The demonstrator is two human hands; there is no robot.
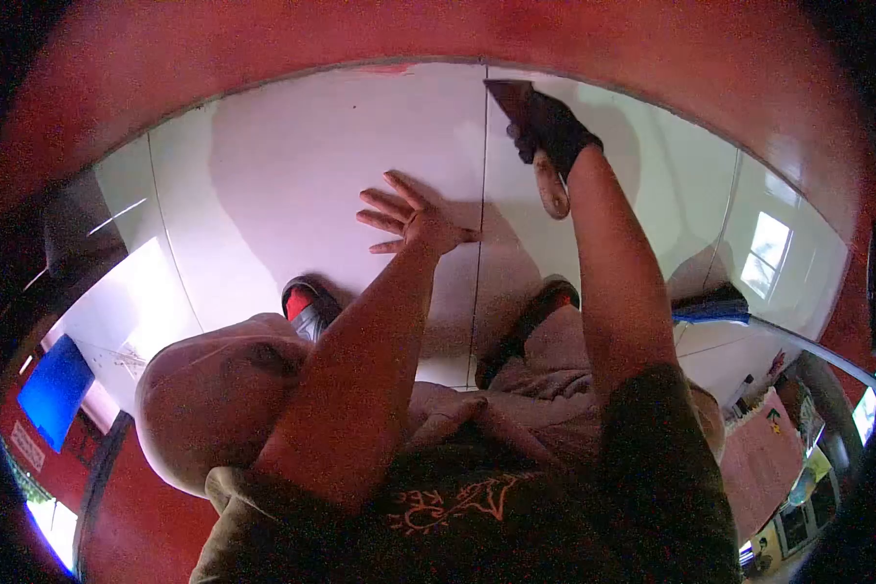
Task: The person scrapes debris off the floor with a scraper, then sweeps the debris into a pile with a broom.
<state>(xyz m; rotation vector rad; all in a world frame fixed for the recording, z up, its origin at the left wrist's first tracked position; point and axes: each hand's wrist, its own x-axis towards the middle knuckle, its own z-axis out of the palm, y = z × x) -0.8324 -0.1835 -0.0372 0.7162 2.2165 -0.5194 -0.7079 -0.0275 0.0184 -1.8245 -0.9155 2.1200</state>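
My left hand (414, 219) is bare and rests on the white tiled floor (302, 146), fingers spread wide and nothing in it. A dark glove covers my right hand (552, 127), which is closed around a scraper (509, 95). The scraper's wide flat blade points up and left, towards the edge where floor meets wall, near a tile joint. Its pale wooden handle (552, 190) sticks out below the glove. Whether the blade touches the tile I cannot tell.
A red wall (438, 29) curves along the far floor edge, with a red smear (389, 69) beside it. My shoes (311, 307) stand close below my hands. Behind on the right lies a dark, blue-edged thing (712, 306) by a pole. A blue panel (55, 392) shows at left.
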